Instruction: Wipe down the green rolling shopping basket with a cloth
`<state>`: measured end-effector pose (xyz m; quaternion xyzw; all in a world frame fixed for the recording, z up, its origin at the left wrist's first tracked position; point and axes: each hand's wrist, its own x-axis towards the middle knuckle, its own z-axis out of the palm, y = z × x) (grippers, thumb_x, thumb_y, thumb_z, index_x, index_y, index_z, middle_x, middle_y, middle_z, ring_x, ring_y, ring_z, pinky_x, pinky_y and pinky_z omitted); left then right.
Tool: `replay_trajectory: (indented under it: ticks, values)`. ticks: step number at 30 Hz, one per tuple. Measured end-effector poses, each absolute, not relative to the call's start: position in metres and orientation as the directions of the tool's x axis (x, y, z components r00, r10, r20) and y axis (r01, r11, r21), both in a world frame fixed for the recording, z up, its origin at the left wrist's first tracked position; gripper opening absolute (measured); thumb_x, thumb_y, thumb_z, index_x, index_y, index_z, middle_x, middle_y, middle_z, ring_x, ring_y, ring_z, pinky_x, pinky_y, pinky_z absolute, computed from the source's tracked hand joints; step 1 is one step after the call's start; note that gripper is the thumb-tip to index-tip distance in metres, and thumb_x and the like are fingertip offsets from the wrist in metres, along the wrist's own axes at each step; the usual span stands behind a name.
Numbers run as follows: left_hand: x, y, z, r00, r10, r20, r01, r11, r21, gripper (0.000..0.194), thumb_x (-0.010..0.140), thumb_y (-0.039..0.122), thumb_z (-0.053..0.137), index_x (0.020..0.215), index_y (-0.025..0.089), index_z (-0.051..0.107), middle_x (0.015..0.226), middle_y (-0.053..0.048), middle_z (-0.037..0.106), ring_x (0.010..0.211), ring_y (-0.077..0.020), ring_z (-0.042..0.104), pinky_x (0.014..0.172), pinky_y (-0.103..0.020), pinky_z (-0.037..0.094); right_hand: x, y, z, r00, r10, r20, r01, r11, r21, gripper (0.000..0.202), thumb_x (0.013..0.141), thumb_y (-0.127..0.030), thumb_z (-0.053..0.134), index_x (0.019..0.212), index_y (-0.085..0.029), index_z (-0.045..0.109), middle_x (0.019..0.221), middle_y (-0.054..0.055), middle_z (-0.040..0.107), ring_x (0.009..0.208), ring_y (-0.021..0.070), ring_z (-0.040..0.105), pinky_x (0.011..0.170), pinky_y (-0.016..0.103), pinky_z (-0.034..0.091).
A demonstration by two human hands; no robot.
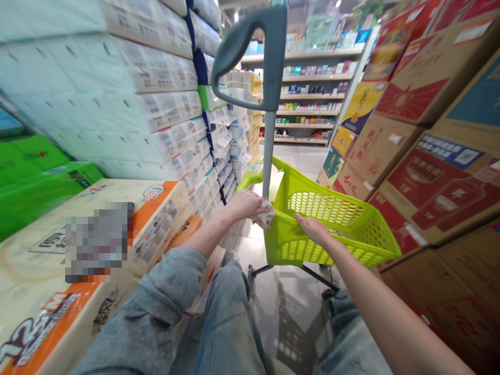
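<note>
A lime-green trolley basket (328,200) on wheels stands in front of me, its grey pole and looped handle (275,62) rising from the near end. My left hand (248,203) is closed on a white cloth (263,215) with a small brownish pattern, pressed against the basket's near corner beside the pole. My right hand (312,229) grips the basket's near side rim, thumb on top and the other fingers mostly hidden. Something pale, partly covered by the pole, is at the basket's left end.
Tall stacks of wrapped tissue packs (156,67) line the left, with a cream and orange pack (156,224) close by, a blurred-out flat object on it. Printed cartons (406,73) are piled on the right. Shelves of goods (308,96) stand at the aisle's far end.
</note>
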<state>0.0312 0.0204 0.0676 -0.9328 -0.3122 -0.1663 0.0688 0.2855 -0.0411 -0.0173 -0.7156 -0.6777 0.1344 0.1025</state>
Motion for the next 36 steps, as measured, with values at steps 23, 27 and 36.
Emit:
replay_trajectory:
  ticks: [23, 27, 36]
  values:
    - [0.047, -0.002, 0.045, 0.671, 0.536, 0.513, 0.697, -0.691, -0.19, 0.044, 0.086, 0.053, 0.045, 0.077, 0.013, 0.061, 0.075, -0.01, 0.059, 0.075, -0.0224, 0.054, 0.078, -0.038, 0.034, 0.257, -0.029, -0.001, 0.12, 0.991, 0.057, 0.96, -0.102, -0.261, 0.073, 0.094, -0.049, 0.006, 0.095, -0.014, 0.07, 0.1, 0.016, 0.069, 0.096, 0.0253, 0.063, 0.08, 0.032, 0.044]
    - [0.046, -0.007, 0.042, 0.701, 0.5, 0.509, 0.68, -0.683, -0.266, 0.035, 0.089, 0.043, 0.044, 0.078, 0.014, 0.06, 0.075, -0.009, 0.058, 0.076, -0.022, 0.054, 0.085, -0.04, 0.035, 0.245, -0.022, 0.005, 0.104, 0.993, 0.059, 0.959, -0.084, -0.269, 0.074, 0.093, -0.053, 0.008, 0.092, -0.014, 0.071, 0.1, 0.016, 0.069, 0.096, 0.026, 0.063, 0.079, 0.032, 0.043]
    - [0.024, -0.026, 0.045, 0.77, 0.427, 0.475, 0.577, -0.782, -0.233, 0.022, 0.09, 0.017, 0.042, 0.103, 0.016, 0.058, 0.102, -0.01, 0.061, 0.105, -0.0217, 0.054, 0.102, -0.042, 0.035, 0.253, -0.029, 0.001, 0.126, 0.988, 0.089, 0.954, -0.096, -0.284, 0.068, 0.094, -0.045, 0.012, 0.082, -0.014, 0.072, 0.092, 0.015, 0.07, 0.088, 0.0253, 0.063, 0.073, 0.03, 0.041]
